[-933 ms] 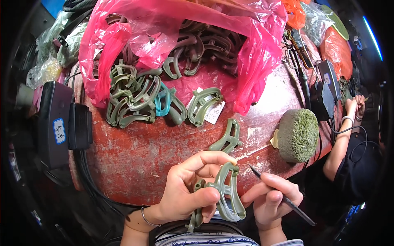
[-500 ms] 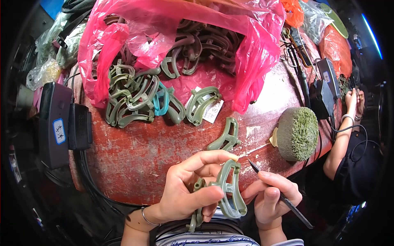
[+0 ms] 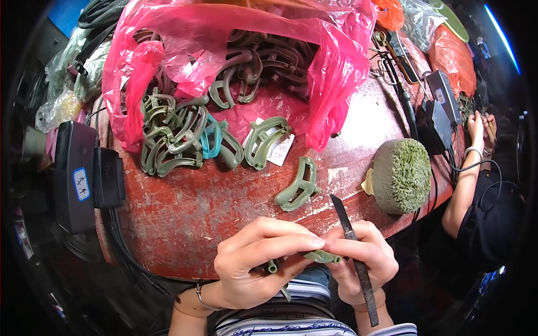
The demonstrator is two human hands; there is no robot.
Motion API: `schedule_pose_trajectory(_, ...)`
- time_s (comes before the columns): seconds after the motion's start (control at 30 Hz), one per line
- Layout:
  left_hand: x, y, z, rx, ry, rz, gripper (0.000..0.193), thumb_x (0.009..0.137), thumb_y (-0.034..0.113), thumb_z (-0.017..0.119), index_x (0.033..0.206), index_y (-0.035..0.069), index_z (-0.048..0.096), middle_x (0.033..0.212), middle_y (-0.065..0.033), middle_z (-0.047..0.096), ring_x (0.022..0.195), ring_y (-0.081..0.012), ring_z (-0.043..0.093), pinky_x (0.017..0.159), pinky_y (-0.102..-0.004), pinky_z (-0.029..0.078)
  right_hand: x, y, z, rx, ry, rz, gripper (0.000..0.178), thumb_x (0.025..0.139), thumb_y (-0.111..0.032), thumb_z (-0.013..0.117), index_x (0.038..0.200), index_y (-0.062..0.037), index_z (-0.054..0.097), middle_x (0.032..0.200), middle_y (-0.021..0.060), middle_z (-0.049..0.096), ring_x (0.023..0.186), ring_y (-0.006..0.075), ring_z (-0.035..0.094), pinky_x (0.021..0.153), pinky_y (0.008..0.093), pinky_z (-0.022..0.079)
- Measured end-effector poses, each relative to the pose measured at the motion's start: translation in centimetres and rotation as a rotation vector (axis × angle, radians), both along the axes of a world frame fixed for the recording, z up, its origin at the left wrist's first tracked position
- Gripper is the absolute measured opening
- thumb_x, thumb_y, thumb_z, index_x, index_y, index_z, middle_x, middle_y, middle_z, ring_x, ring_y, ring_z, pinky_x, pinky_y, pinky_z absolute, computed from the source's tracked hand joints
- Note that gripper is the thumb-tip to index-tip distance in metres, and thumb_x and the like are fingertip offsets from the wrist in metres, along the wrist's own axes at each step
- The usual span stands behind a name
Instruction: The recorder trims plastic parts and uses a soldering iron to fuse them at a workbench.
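My left hand (image 3: 266,257) is closed around an olive-green moulded frame piece (image 3: 322,256), whose tubular end points right between my two hands. A second green piece (image 3: 273,267) shows partly under my left fingers. In my right hand (image 3: 364,260) is a narrow, flat, dark metal blade (image 3: 363,274) with a slanted tip, held nearly upright; its lower part looks rough. My right fingertips meet the held piece beside my left fingers. Most of that piece is hidden by my fingers. A loose green frame piece (image 3: 297,185) lies on the table just beyond my hands.
Green frame pieces (image 3: 174,137) and a teal one (image 3: 211,137) are heaped at left, by a pink plastic bag (image 3: 330,84) of darker pieces. A round green textured block (image 3: 402,176) stands right. Black boxes (image 3: 75,176) flank the worn red table (image 3: 168,224). Another person's arm (image 3: 465,179) is at far right.
The held frame piece has tipped from upright to end-on between my hands. My right hand has come closer to my left, and the blade now stands steeper, tip up.
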State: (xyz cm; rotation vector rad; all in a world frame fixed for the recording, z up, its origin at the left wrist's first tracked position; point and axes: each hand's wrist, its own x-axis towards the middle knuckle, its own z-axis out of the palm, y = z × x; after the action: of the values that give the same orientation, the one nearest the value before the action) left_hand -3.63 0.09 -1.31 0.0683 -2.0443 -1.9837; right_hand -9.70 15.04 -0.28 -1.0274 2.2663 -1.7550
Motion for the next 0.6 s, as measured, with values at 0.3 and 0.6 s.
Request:
schedule_pose_trajectory(0.3,-0.3,-0.1,-0.2,-0.095,0.086,0.033,0.02,0.063,-0.001,0.069,0.081,0.004,0.061,0.083,-0.0106,0.057,0.071,-0.0155,0.059,0.061,-0.0235,0.048,0.4,-0.2,0.4,0.104,0.213,-0.032,0.039,0.056,0.006,0.066,0.093,-0.0049,0.062,0.08,0.0074,0.058,0.065,0.0178,0.055,0.057,0.0247,0.044)
schedule_pose_trajectory(0.6,0.4,-0.3,-0.4,0.786,-0.077,-0.028,0.021,0.088,0.01,0.038,0.106,-0.003,0.038,0.09,-0.0192,0.055,0.063,-0.0143,0.056,0.043,-0.0176,0.041,-2.2,-0.9,-0.2,0.254,0.407,-0.32,0.029,0.061,0.006,0.065,0.09,0.0005,0.06,0.084,0.0137,0.057,0.072,0.0249,0.055,0.061,0.0296,0.046)
